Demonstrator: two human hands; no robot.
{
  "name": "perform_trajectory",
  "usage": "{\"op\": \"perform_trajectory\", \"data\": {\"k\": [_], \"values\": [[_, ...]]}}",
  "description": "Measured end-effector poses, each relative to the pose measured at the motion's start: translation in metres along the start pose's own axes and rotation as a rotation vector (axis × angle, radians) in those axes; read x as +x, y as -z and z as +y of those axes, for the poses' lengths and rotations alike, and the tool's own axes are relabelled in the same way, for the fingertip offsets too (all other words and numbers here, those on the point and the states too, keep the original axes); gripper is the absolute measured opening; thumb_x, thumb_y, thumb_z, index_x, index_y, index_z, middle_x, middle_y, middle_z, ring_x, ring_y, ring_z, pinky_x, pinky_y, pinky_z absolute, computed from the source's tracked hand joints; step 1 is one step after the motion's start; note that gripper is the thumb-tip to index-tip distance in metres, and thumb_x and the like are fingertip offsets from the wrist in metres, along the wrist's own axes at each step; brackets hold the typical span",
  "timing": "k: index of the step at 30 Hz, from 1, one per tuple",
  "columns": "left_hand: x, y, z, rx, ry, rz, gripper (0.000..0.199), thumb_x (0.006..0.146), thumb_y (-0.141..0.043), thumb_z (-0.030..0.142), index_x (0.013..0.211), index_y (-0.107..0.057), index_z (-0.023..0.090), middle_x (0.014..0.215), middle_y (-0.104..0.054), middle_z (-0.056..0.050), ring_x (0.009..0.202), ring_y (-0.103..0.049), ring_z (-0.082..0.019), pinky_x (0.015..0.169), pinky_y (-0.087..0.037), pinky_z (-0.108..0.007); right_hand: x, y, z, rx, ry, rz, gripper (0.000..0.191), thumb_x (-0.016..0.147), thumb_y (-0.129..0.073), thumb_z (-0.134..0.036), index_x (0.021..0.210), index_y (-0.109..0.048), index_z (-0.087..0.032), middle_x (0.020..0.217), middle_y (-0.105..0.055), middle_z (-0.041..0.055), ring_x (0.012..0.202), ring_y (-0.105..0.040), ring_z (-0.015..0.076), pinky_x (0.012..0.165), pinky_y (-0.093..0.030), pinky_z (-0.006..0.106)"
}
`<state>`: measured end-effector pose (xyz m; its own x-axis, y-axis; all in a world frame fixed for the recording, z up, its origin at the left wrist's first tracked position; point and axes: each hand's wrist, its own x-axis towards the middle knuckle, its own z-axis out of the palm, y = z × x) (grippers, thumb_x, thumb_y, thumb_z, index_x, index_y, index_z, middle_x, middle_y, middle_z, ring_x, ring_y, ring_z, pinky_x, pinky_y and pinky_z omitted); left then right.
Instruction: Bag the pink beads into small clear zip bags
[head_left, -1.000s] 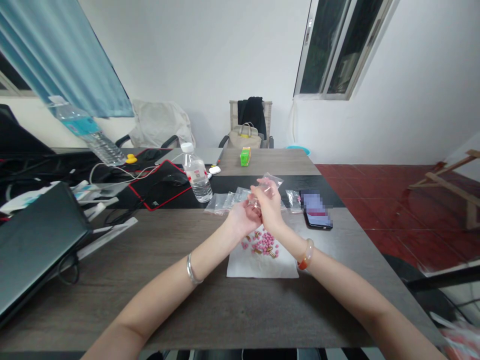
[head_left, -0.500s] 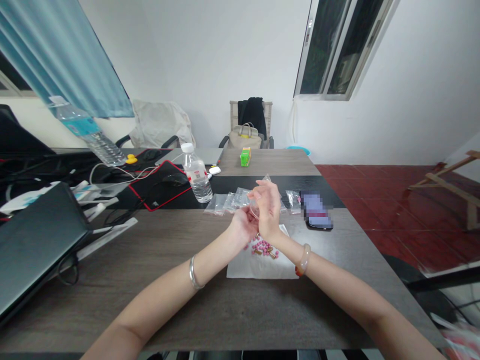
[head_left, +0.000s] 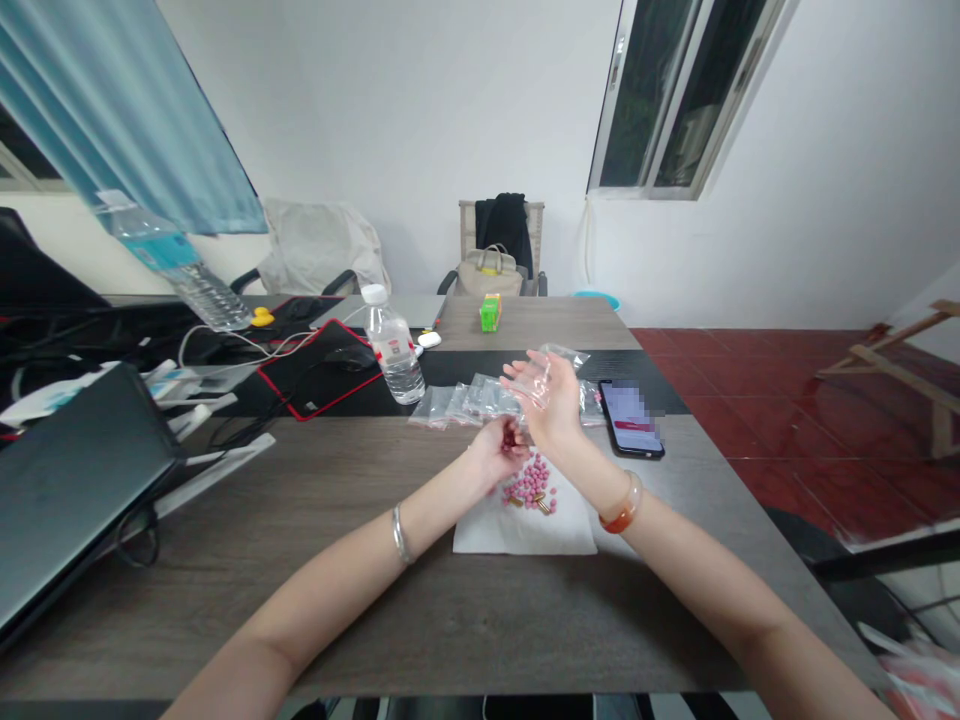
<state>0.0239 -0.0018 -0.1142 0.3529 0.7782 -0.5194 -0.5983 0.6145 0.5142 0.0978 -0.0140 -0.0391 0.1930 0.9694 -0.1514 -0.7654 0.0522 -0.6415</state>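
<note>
1. Nearby, a water bottle (head_left: pixel 394 352) stands left of the hands, beside a black mouse pad with a red edge (head_left: pixel 319 370). A dark laptop (head_left: pixel 71 490) lies further left, with tangled cables behind it. A smartphone (head_left: pixel 630 420) lies just right of the right hand, and a green box (head_left: pixel 490 312) stands at the far end of the table. Nothing stands between the hands and the person.
2. Left hand (head_left: pixel 499 450): its fingers (head_left: pixel 511 438) curl into a narrow pinch around a small dark item, too small to identify, just above the tissue.
3. Right hand (head_left: pixel 547 400): it is raised palm up, fingers spread wide, with a clear plastic bag (head_left: pixel 544 378) draped across them.
4. A white tissue (head_left: pixel 525 528) holds a loose pile of pink tablets (head_left: pixel 532 482) and a few brown capsules (head_left: pixel 521 502). Several more clear plastic bags (head_left: pixel 480 400) lie flat in a row beyond it.
5. Along the near side, the tissue sits well back from the table edge (head_left: pixel 450 685), with the forearms resting between them.
</note>
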Motion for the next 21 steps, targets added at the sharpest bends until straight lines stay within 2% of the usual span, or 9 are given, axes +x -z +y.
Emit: {"op": "perform_trajectory", "data": {"k": [3,6,10,13,16,21], "values": [[-0.001,0.003,0.002,0.25,-0.158,0.063,0.039,0.09,-0.045,0.018,0.054,-0.029,0.02,0.042,-0.025,0.009,0.032,-0.019,-0.004,0.037,-0.016,-0.019,0.013,0.004,-0.013,-0.007,-0.138,-0.005,0.014,0.078,-0.049,-0.026,0.077,-0.059,-0.018,0.071,-0.063,0.0043,0.076,-0.065,0.0189,0.078,-0.055,0.037],[0.0,0.005,0.002,0.498,-0.417,0.107,0.044,0.091,-0.048,0.027,0.053,-0.027,0.02,0.043,-0.022,0.009,0.037,-0.016,-0.005,0.042,-0.013,-0.023,0.029,0.013,-0.024,-0.201,-0.223,-0.029,0.014,0.076,-0.048,-0.019,0.073,-0.061,-0.017,0.069,-0.062,0.005,0.071,-0.064,0.0177,0.075,-0.055,0.036],[-0.001,0.007,-0.003,0.861,-0.685,0.049,0.05,0.084,-0.057,0.033,0.047,-0.027,0.019,0.044,-0.023,0.008,0.046,-0.02,-0.007,0.049,-0.016,-0.025,0.052,0.025,-0.037,-0.516,-0.159,-0.116,0.014,0.077,-0.048,-0.015,0.07,-0.061,-0.018,0.057,-0.055,0.0009,0.057,-0.058,0.0142,0.066,-0.056,0.032],[-0.006,0.009,-0.012,1.119,-0.774,-0.08,0.047,0.081,-0.06,0.032,0.044,-0.034,0.019,0.044,-0.03,0.006,0.048,-0.028,-0.009,0.054,-0.021,-0.026,0.065,0.032,-0.047,-0.576,-0.113,-0.108,0.011,0.077,-0.053,-0.013,0.069,-0.056,-0.018,0.053,-0.052,-0.0021,0.053,-0.055,0.0122,0.065,-0.055,0.03],[-0.011,0.011,-0.019,1.319,-0.836,-0.189,0.041,0.082,-0.059,0.028,0.045,-0.042,0.019,0.048,-0.041,0.003,0.051,-0.036,-0.012,0.06,-0.028,-0.027,0.075,0.04,-0.056,-0.665,-0.062,-0.087,0.01,0.074,-0.059,-0.009,0.073,-0.055,-0.018,0.057,-0.057,-0.0022,0.053,-0.057,0.0113,0.062,-0.054,0.027],[-0.008,0.017,-0.022,1.54,-0.904,-0.277,0.04,0.088,-0.05,0.029,0.049,-0.048,0.019,0.053,-0.048,-0.001,0.054,-0.043,-0.014,0.063,-0.031,-0.027,0.088,0.06,-0.068,-0.923,-0.039,-0.046,0.036,0.063,-0.07,0.0,0.092,-0.056,-0.015,0.057,-0.063,-0.0024,0.044,-0.054,0.0098,0.047,-0.044,0.021]]}}
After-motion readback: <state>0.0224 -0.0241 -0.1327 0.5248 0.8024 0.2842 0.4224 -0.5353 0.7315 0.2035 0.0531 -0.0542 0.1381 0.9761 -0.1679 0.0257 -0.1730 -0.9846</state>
